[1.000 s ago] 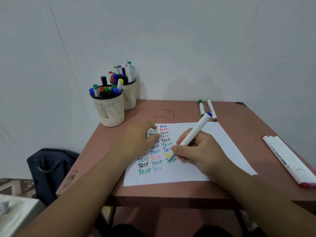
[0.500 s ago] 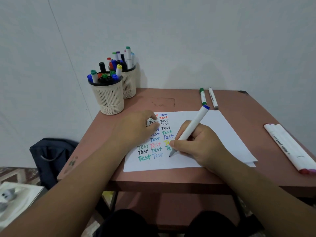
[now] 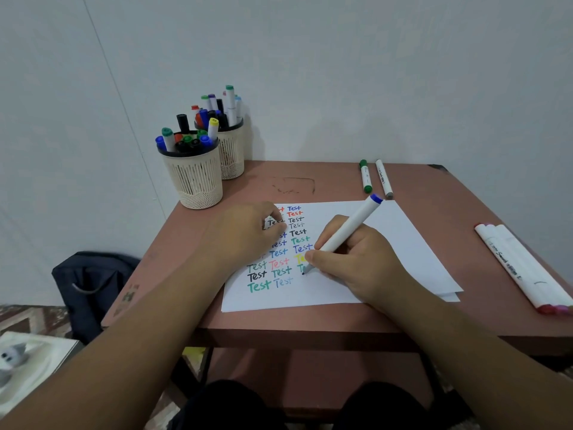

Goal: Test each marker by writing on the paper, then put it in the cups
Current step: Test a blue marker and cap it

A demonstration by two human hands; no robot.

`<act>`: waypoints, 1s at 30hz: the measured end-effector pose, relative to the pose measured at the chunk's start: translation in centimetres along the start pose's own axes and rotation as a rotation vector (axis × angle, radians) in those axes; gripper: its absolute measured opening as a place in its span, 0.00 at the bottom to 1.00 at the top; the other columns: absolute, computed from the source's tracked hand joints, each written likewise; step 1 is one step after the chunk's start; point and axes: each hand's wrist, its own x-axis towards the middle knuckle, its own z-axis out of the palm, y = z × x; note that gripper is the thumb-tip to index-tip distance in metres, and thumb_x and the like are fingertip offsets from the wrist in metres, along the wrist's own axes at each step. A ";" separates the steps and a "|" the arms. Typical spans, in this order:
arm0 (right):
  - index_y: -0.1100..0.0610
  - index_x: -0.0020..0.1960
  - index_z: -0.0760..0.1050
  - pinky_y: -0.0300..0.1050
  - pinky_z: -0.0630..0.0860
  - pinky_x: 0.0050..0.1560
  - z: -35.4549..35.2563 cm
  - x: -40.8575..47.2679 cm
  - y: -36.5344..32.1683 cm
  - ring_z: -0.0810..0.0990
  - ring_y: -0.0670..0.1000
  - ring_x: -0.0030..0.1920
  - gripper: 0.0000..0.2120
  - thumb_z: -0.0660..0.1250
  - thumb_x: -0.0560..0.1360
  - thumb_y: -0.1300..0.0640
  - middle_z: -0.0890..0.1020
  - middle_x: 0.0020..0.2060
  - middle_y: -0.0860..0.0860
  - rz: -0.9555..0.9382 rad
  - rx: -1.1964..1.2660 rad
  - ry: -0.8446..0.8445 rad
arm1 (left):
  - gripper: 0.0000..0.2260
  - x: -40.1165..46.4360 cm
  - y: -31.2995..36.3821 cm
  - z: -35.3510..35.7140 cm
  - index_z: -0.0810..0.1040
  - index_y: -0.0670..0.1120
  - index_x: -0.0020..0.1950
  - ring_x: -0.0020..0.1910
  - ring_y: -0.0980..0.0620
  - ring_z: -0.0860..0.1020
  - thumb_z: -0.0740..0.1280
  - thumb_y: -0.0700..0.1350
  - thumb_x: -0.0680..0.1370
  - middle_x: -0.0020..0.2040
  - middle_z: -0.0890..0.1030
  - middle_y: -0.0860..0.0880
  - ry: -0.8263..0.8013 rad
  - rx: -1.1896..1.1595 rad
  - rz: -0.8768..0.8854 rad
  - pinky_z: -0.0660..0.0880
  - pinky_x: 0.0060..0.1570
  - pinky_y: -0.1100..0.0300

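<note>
1. The right hand pinches a white marker with a blue end between the thumb and the first fingers. The marker leans back, and its dark tip touches the paper just past the last "Test".

2. The left hand rests on the left part of the paper. Its fingers are loosely curled and hold nothing. They cover some of the words.

3. The two cups stand at the back left corner of the table, touching each other. Both are packed with markers.

4. A green marker and a grey-tipped marker lie side by side behind the paper. A bunch of white markers lies at the right edge of the table.

5. I think this marker is being tested now, and those loose markers are not tested yet.

6. What could go wrong:
   - The right hand lies on fresh writing, so the ink could smear.
   - If the left hand lifts, the paper could slide and the word go crooked.
   - The cups are so full that pushing one more marker in could tip a cup or pop others out.
   - The bunch at the right edge could roll off if an arm bumps it.
</note>
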 end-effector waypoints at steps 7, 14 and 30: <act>0.55 0.40 0.79 0.49 0.82 0.41 -0.4 -0.3 0.0 0.80 0.52 0.34 0.09 0.78 0.74 0.61 0.82 0.33 0.55 0.007 0.091 0.017 | 0.07 -0.1 0.0 -0.1 0.79 0.60 0.50 0.36 0.59 0.75 0.67 0.61 0.77 0.34 0.78 0.55 -0.002 0.003 0.003 0.77 0.39 0.52; 0.52 0.39 0.79 0.41 0.78 0.39 -0.3 -0.3 0.1 0.78 0.43 0.34 0.09 0.78 0.73 0.59 0.81 0.33 0.50 -0.007 0.016 0.012 | 0.08 -0.2 0.2 -0.2 0.79 0.60 0.50 0.36 0.59 0.75 0.67 0.61 0.77 0.35 0.78 0.55 -0.002 0.010 0.002 0.77 0.38 0.53; 0.53 0.40 0.77 0.40 0.77 0.39 -0.3 -0.2 0.2 0.77 0.43 0.33 0.10 0.77 0.75 0.59 0.80 0.32 0.50 -0.015 0.017 0.063 | 0.07 -0.1 0.0 -0.1 0.78 0.59 0.48 0.37 0.60 0.75 0.68 0.61 0.76 0.35 0.77 0.56 0.002 0.002 0.002 0.75 0.38 0.56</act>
